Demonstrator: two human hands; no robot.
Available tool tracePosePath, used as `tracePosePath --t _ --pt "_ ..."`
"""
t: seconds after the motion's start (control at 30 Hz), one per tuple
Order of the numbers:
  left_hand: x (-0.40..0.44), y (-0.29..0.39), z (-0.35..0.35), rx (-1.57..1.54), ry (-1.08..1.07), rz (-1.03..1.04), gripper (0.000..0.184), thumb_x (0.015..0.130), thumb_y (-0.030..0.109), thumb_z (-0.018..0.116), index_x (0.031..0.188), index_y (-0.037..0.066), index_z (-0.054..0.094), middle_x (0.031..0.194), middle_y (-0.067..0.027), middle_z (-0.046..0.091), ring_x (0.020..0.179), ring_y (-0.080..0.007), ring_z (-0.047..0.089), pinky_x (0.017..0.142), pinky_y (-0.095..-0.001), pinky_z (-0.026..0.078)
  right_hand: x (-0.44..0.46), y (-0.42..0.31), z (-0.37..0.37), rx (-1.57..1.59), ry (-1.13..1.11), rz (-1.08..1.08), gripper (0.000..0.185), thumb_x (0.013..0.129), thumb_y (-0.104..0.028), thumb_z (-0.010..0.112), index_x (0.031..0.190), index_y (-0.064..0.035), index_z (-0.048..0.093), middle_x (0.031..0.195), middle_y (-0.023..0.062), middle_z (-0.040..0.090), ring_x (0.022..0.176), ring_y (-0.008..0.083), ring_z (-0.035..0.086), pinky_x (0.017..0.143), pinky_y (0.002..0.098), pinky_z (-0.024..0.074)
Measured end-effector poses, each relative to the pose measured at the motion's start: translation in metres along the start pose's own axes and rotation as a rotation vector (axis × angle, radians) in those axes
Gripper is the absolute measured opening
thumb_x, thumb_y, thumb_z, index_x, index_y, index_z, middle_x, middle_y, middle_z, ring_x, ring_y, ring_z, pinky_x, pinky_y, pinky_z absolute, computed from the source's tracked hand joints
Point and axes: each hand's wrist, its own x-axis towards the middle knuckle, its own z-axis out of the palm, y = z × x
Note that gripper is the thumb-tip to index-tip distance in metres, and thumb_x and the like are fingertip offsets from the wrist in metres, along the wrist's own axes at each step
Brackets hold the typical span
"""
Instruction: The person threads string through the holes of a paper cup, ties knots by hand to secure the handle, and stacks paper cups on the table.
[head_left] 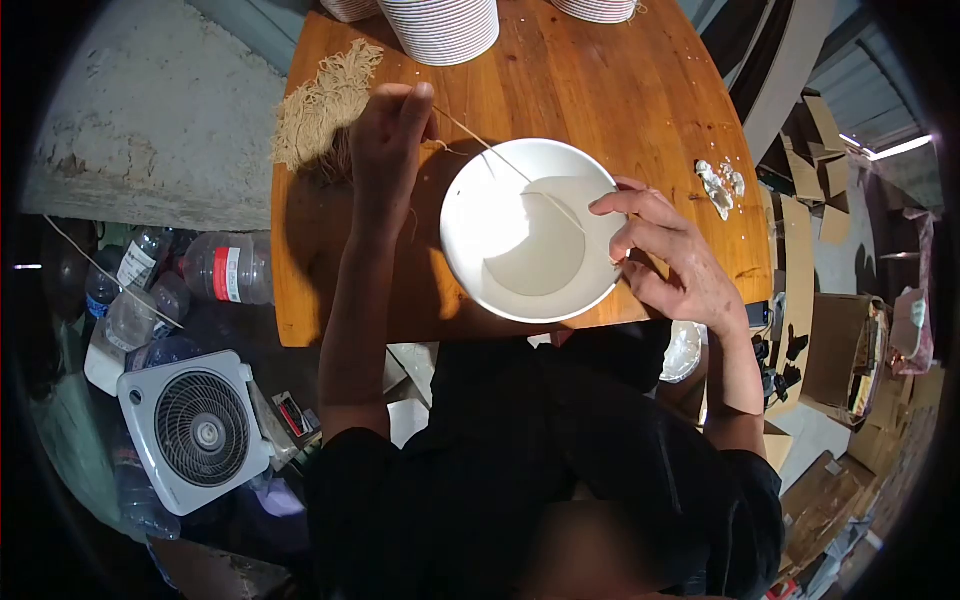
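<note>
A white paper bowl (535, 290) rests on the wooden table in front of me, its open mouth facing up. A thin tan string (480, 140) stretches across the bowl's mouth. My left hand (392, 135), closed in a pinch, holds one end of it beyond the bowl's left rim. At the right rim, my right hand (675, 250) pinches the string's other end between thumb and finger. Its other fingers curl over the bowl's edge. Beside my left hand lies a bundle of tan strings (325, 105).
Stacked paper bowls (445, 30) stand at the table's far side, with another stack (597, 8) to the right. White crumpled scraps (718, 188) lie on the right of the wooden table (650, 100). A box fan (195, 430), plastic bottles (228, 268) and cardboard boxes (840, 350) surround it.
</note>
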Motion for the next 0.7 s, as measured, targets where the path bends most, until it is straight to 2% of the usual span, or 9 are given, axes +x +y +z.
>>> tracePosePath --t 0.13,0.2,0.23,0.3,0.43,0.53,0.7 --pt "-0.015 0.017 0.005 0.043 0.038 -0.018 0.019 0.105 0.020 0.063 0.093 0.005 0.061 0.072 0.0014 0.056 0.067 -0.0056 0.052 0.063 -0.0239 0.043 -0.002 0.002 0.002 0.017 0.040 0.022 0.012 0.074 -0.011 0.066 0.083 -0.0035 0.066 0.131 0.0131 0.063 0.136 0.0430 0.051 0.109 0.0526 0.0493" --pt "-0.023 0.020 0.004 0.000 0.035 -0.038 0.017 0.105 0.018 0.063 0.094 0.005 0.062 0.073 0.0012 0.057 0.067 -0.0059 0.052 0.064 -0.0240 0.043 -0.003 -0.001 0.005 0.024 0.100 0.021 0.016 0.070 0.000 0.067 0.085 -0.0022 0.062 0.129 0.0129 0.063 0.136 0.0426 0.049 0.112 0.0536 0.0404" --pt "-0.026 0.021 0.003 -0.043 0.037 -0.057 0.015 0.105 0.017 0.063 0.095 0.005 0.062 0.074 0.0010 0.057 0.068 -0.0062 0.052 0.065 -0.0241 0.043 -0.002 -0.001 0.006 0.025 0.100 0.023 0.016 0.070 0.000 0.067 0.085 -0.0022 0.062 0.129 0.0129 0.063 0.136 0.0426 0.049 0.112 0.0536 0.0404" --pt "-0.030 0.022 0.003 -0.084 0.032 -0.020 0.014 0.105 0.016 0.063 0.097 0.005 0.062 0.075 0.0007 0.058 0.068 -0.0059 0.052 0.064 -0.0233 0.043 -0.002 -0.002 0.008 -0.047 0.127 0.020 0.008 0.078 -0.008 0.071 0.081 -0.0030 0.066 0.130 0.0119 0.064 0.135 0.0395 0.050 0.105 0.0498 0.0513" --pt "-0.033 0.023 -0.001 -0.140 0.038 0.086 0.012 0.105 0.016 0.062 0.101 0.006 0.062 0.078 0.0002 0.059 0.069 -0.0051 0.052 0.062 -0.0209 0.042 -0.002 -0.005 0.010 0.009 0.158 0.066 0.006 0.079 -0.003 0.071 0.079 -0.0038 0.065 0.131 0.0113 0.063 0.136 0.0385 0.048 0.104 0.0494 0.0518" --pt "-0.033 0.029 -0.004 -0.142 0.138 0.011 0.011 0.106 0.016 0.062 0.101 0.006 0.062 0.078 0.0008 0.058 0.070 -0.0046 0.052 0.061 -0.0202 0.041 -0.004 -0.005 0.010 0.004 0.153 0.057 0.007 0.078 -0.002 0.070 0.077 -0.0046 0.064 0.133 0.0105 0.062 0.139 0.0375 0.045 0.101 0.0469 0.0533" --pt "-0.033 0.019 -0.007 -0.100 0.140 0.068 0.011 0.106 0.015 0.062 0.100 0.006 0.061 0.076 0.0018 0.055 0.068 -0.0048 0.050 0.062 -0.0213 0.041 -0.002 -0.011 0.009 0.049 0.111 0.106 0.008 0.075 0.000 0.069 0.076 -0.0047 0.063 0.136 0.0096 0.060 0.143 0.0366 0.039 0.098 0.0425 0.0555"
